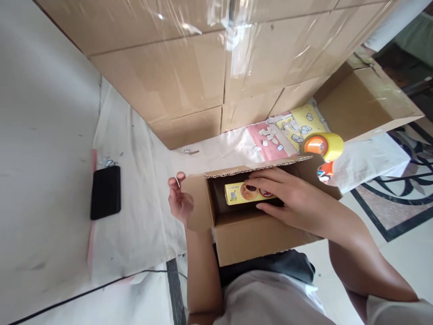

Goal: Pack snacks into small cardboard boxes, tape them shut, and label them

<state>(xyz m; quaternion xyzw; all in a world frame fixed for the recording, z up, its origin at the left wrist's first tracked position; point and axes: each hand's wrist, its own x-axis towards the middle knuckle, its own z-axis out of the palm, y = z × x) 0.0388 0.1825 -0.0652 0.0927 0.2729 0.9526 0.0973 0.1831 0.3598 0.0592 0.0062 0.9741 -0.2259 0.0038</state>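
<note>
A yellow snack packet (248, 193) is grasped by the right hand (291, 201) inside the open brown cardboard carton (243, 234); its left flap is held back by the left hand (179, 203), fingers loosely curled. Seating it flat appears next.

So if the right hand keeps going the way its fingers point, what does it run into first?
The right hand points leftward into the open cardboard box, fingers on the yellow packet. Beyond that, it would likely meet the box's left flap, with the left hand behind it; depth is unclear.

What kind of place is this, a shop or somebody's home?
Probably a home packing spot: wrapped cartons stacked against the wall, a tape roll ready, and an open box on the person's lap on a patterned floor.
</note>
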